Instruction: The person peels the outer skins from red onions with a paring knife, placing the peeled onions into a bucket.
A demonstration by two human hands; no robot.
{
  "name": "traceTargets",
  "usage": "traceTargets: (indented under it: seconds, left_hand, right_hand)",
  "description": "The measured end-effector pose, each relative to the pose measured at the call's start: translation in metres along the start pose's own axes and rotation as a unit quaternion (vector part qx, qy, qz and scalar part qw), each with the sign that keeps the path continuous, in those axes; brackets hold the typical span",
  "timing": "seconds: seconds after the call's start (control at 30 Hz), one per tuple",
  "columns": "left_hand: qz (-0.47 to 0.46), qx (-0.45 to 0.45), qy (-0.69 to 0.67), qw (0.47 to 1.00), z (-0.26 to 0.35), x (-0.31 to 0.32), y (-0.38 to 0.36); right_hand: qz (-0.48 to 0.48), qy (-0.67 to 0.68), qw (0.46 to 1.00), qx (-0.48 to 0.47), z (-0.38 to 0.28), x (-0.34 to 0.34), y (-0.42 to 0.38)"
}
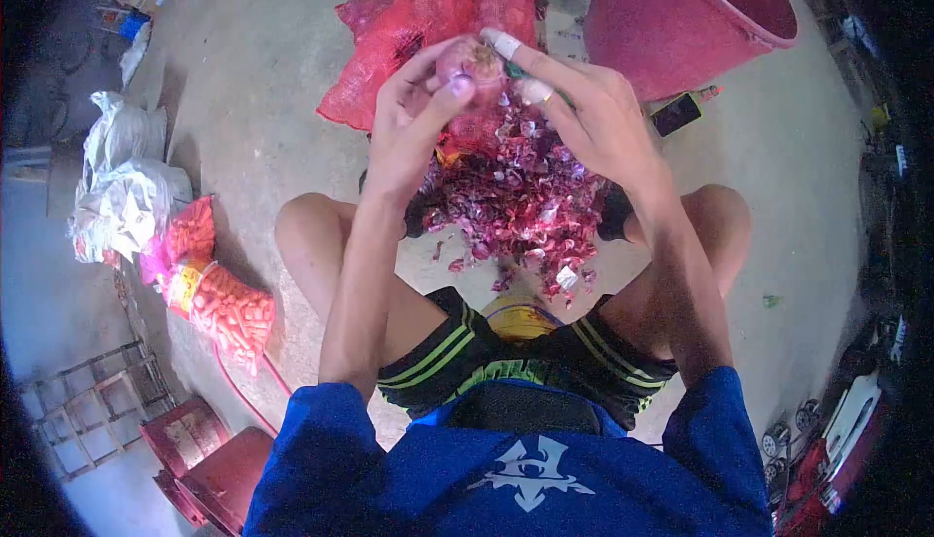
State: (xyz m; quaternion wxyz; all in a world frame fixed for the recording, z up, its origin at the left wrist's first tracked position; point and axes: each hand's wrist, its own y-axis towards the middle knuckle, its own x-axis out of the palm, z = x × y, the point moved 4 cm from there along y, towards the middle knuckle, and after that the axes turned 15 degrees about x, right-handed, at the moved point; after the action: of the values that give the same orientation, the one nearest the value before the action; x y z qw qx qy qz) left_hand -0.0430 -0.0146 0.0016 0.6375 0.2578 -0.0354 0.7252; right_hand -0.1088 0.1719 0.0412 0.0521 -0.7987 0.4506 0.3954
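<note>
A red onion [457, 58] with a dry tuft at its end sits in my left hand [413, 114], thumb across its near side and fingers wrapped round its back. From the other side my right hand [608, 119] meets it, index fingertip right at the onion. Pale wraps cover some fingertips of the right hand. Between its curled fingers shows a bit of something green [516, 70]; what it is I cannot tell. Below both hands lies a heap of purple onion skins [516, 196] on the floor between my feet.
Red mesh sacks of onions [409, 36] lie just ahead. A big pink tub [662, 31] stands at the front right, with a phone [676, 114] on the floor near it. White sacks [131, 187] and a bag of orange pieces [229, 308] are at left, a red stool [224, 474] behind them.
</note>
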Motion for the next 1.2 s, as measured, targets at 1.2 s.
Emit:
traceTargets:
  seconds: [1.2]
  left_hand:
    - [-0.017,0.014,-0.226,0.974,-0.022,-0.007,0.015]
  right_hand:
    - [-0.135,0.674,0.681,0.253,0.005,0.012,0.007]
